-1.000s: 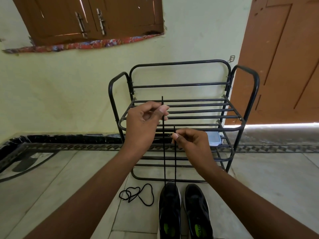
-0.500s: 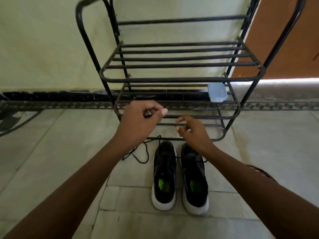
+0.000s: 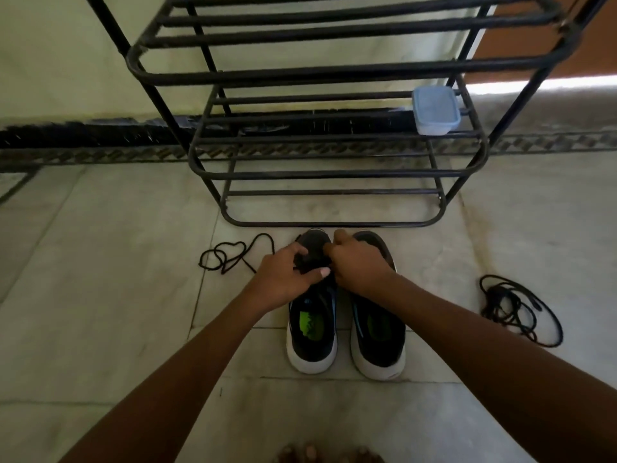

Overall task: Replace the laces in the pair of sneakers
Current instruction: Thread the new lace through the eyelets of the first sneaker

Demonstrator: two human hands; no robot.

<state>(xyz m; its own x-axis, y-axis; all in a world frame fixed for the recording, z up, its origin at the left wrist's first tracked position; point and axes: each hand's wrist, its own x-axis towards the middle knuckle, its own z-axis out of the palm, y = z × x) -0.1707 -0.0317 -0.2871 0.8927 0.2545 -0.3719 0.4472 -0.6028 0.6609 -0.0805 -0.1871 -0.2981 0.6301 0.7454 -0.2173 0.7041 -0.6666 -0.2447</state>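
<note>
I'm looking down past the black shoe rack (image 3: pixel 334 175), its lowest bar just beyond the toes of the pair; a small blue lidded tub (image 3: pixel 435 110) sits on a middle shelf (well out of the action); on the floor tiles the left sneaker (image 3: pixel 312 332) and right sneaker (image 3: pixel 379 339) stand side by side, heels toward me. Both hands are down over the left one's forefoot: the left hand (image 3: pixel 287 279) has fingers curled with the thumb pressing across a dark bunch of lace (image 3: pixel 309 260); the right hand (image 3: pixel 359 262) is curled too, but what it pinches I cannot tell, since its fingertips are hidden. A loose lace (image 3: pixel 230 257) lies left of the toes, a tangled lace (image 3: pixel 519 310) well off to the right. My worry: black lace on black upper in dim light, so an eyelet gets skipped or the ends come out uneven; the bunch could knot if pulled hard; the unsteadied shoe could slide toward the rack.
</note>
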